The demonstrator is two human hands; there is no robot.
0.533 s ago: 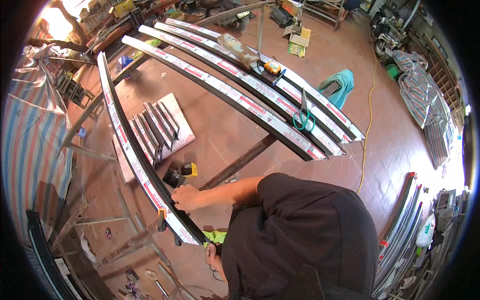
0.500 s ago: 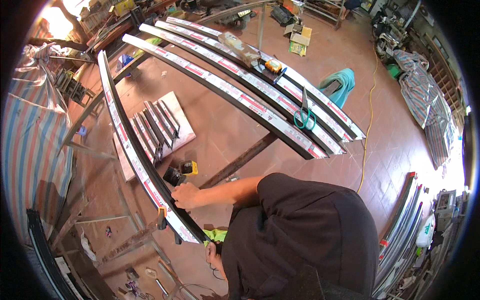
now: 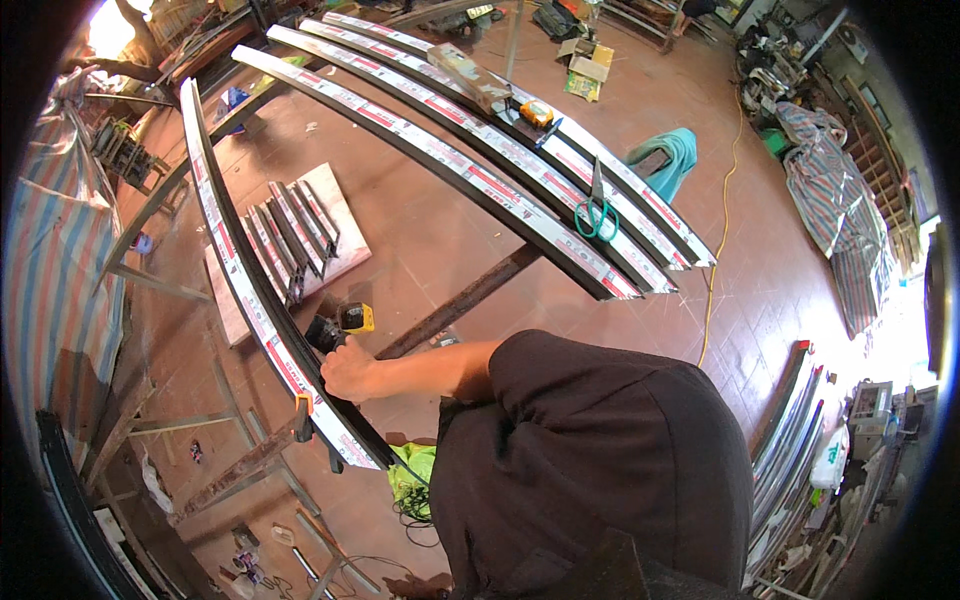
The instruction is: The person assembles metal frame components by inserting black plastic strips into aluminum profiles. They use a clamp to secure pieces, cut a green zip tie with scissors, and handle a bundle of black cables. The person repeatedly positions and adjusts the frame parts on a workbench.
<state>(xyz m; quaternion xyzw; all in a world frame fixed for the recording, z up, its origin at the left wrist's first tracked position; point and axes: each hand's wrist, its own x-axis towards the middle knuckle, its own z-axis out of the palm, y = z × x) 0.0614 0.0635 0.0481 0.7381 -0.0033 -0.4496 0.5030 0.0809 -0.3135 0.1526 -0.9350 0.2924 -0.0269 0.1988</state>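
My right hand (image 3: 349,370) reaches left, fingers curled over the dark inner edge of a long profile bar (image 3: 240,262) faced with white-and-red protective film. My left hand is out of sight. Below my right hand, a black-and-orange clamp (image 3: 303,417) sits on the bar near its cut end. Just beyond the hand are a black object (image 3: 324,333) and a yellow-and-black block (image 3: 356,318) that looks like a tool battery. Under the bar's near end lies a bright yellow-green cloth (image 3: 412,474) with dark cord beside it.
Several similar bars (image 3: 440,150) lie across the metal supports, carrying green-handled scissors (image 3: 597,215) and a yellow tape measure (image 3: 537,112). Short pieces (image 3: 290,235) rest on a pale board (image 3: 347,222). A teal cloth (image 3: 672,160) and a yellow cord (image 3: 722,230) are at right.
My left hand, earlier beside the yellow-green cloth at the bar's end, has gone from view. My right hand stays on the bar. The whole view has shifted slightly.
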